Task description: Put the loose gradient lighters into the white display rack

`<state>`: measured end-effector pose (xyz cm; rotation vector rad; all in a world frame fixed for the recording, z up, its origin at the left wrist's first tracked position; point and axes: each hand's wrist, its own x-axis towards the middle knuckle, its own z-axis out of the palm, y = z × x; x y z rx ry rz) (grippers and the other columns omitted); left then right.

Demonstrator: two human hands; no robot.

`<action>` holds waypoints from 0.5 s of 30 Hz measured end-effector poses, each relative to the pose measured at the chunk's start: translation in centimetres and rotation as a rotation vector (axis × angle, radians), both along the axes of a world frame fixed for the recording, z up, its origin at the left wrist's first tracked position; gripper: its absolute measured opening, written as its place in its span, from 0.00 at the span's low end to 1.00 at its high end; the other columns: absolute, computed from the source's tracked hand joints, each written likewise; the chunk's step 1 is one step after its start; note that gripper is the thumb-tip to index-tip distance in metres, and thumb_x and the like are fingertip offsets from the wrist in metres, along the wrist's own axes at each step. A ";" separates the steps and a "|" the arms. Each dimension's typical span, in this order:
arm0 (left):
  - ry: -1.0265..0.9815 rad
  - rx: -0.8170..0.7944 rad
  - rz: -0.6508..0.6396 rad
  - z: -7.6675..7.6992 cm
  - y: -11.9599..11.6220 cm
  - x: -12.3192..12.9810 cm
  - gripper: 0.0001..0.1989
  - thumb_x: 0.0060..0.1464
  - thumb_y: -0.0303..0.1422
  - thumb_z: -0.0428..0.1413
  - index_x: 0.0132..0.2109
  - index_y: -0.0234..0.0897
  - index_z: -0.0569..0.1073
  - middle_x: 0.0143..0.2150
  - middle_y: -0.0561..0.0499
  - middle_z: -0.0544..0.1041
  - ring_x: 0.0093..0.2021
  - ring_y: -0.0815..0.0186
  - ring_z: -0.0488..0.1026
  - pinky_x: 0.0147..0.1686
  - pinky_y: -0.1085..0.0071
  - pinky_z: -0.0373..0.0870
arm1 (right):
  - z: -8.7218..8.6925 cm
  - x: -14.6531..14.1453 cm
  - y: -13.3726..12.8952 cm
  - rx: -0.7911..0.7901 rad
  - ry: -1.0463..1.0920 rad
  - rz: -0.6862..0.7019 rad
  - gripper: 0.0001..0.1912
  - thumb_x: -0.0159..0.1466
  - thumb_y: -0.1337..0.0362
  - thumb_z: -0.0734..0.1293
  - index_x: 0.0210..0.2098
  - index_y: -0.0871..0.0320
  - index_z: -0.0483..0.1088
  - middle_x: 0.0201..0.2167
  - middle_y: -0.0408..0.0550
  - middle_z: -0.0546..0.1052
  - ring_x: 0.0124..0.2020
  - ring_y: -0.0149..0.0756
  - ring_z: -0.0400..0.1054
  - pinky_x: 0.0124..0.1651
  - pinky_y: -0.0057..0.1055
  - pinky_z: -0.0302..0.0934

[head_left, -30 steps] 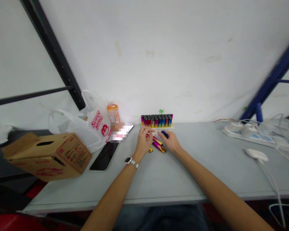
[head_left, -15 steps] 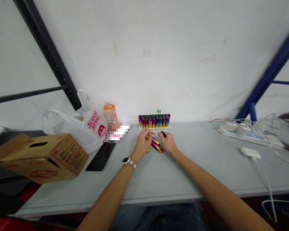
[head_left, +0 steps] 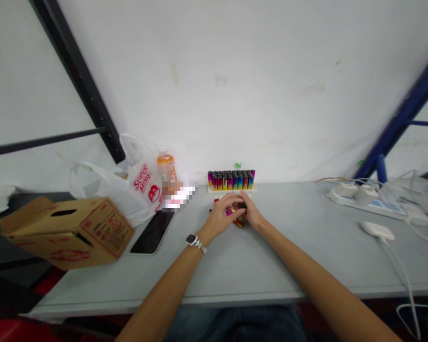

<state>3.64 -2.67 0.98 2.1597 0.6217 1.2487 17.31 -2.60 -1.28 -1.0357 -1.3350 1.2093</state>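
My left hand [head_left: 223,213], wearing a watch [head_left: 196,241], has its fingers curled, with the fingertips meeting those of my right hand [head_left: 252,213]. Between them is a dark-ended small item that looks like a lighter [head_left: 242,205], mostly covered; both hands pinch it. Under the fingers lie shiny red, purple and gold lighters [head_left: 238,223], partly hidden by my left hand. Just beyond the hands, several multicoloured lighters [head_left: 230,181] with black tops stand upright in rows in a white tray [head_left: 214,191] by the wall.
To the left are a phone [head_left: 152,232], a cardboard box [head_left: 89,235], a white plastic bag [head_left: 137,190] and an orange-labelled bottle [head_left: 167,166]. On the right lie a power strip [head_left: 374,205] and a white charger [head_left: 378,231] with cables. The table's front edge [head_left: 242,299] runs before me.
My left hand has moved right, and its fingertips have come up to the dark-ended item in my right hand. The whole view has shifted slightly.
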 end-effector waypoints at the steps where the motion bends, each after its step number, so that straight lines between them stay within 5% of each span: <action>1: 0.002 -0.028 -0.001 0.0 -0.1 0.1 0.09 0.56 0.34 0.62 0.44 0.38 0.78 0.45 0.46 0.79 0.47 0.62 0.75 0.48 0.66 0.73 | 0.1 -0.1 0.0 -0.024 0.019 0.016 0.37 0.58 0.28 0.52 0.23 0.56 0.65 0.17 0.42 0.64 0.19 0.31 0.59 0.21 0.28 0.51; 5: -0.084 -0.158 0.044 0.5 0.8 -0.9 0.10 0.55 0.38 0.62 0.41 0.37 0.78 0.38 0.47 0.80 0.38 0.64 0.78 0.41 0.67 0.76 | 0.5 0.4 0.4 -0.050 -0.006 -0.058 0.39 0.59 0.28 0.47 0.25 0.57 0.66 0.18 0.45 0.67 0.20 0.32 0.60 0.18 0.26 0.49; 10: -0.237 -0.123 0.367 2.7 5.6 -5.2 0.14 0.53 0.38 0.63 0.44 0.36 0.76 0.37 0.48 0.80 0.36 0.63 0.78 0.42 0.65 0.77 | 0.6 1.8 1.2 -0.016 -0.079 -0.301 0.33 0.60 0.34 0.56 0.26 0.59 0.69 0.29 0.53 0.73 0.31 0.36 0.66 0.19 0.24 0.54; 15: 0.002 -0.107 0.613 4.1 11.0 -7.7 0.08 0.53 0.30 0.60 0.41 0.35 0.78 0.37 0.46 0.81 0.35 0.62 0.78 0.42 0.64 0.75 | 0.1 1.5 1.1 0.071 -0.246 -0.234 0.29 0.62 0.39 0.58 0.27 0.59 0.70 0.26 0.48 0.72 0.29 0.35 0.66 0.24 0.26 0.57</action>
